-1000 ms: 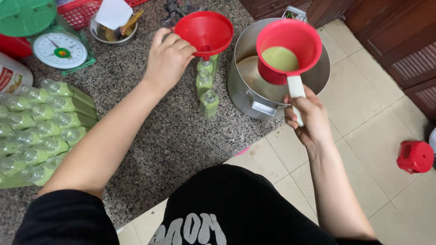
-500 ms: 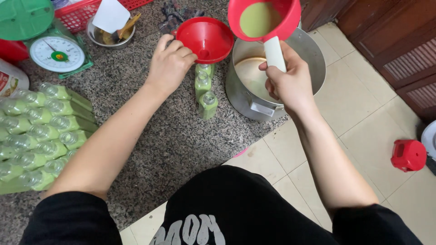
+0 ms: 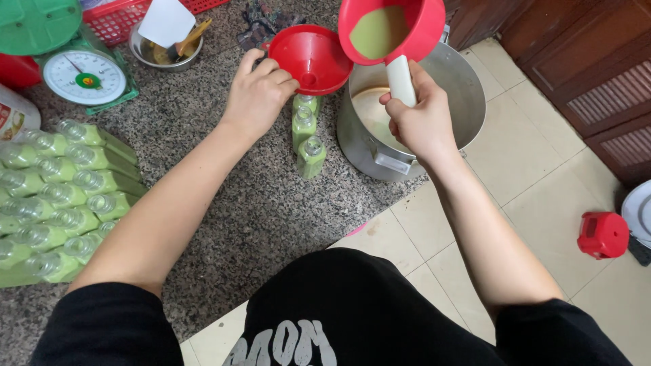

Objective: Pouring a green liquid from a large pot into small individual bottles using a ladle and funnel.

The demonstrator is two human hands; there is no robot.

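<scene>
Granite bench (image 3: 224,203) carrying everything, w/ big steel pot (image 3: 468,88) at its floor-side edge as landmark. Left of pot, well apart: block of filled green bottles (image 3: 61,196) lying on sides. Beyond those, green kitchen scale (image 3: 85,78). Just left of pot: red funnel (image 3: 312,57) sitting in mouth of nearest-to-wall bottle in short row of three small bottles (image 3: 310,139), upright, uncapped, green liquid inside. Above pot rim: red ladle-scoop (image 3: 386,30), white handle, tilted toward funnel, holding pale green liquid.

Left hand (image 3: 261,95) closed on funnel rim, fingers wrapped on near edge. Right hand (image 3: 420,118) clamped round white handle; hands apart, either side of funnel.

Risks, as judgement:
- Scoop lip beside funnel rim, not centred over it; fast tip prob. sends liquid over rim onto bench or left hand.
- Funnel wide, bottle narrow & light; push from left hand could tip bottle, maybe knock its neighbours.
- Bottle level hidden under funnel, so overfill hard to spot; backing up in funnel likely if poured too quick.
- Drips off scoop underside landing betw. pot and bottles.
</scene>
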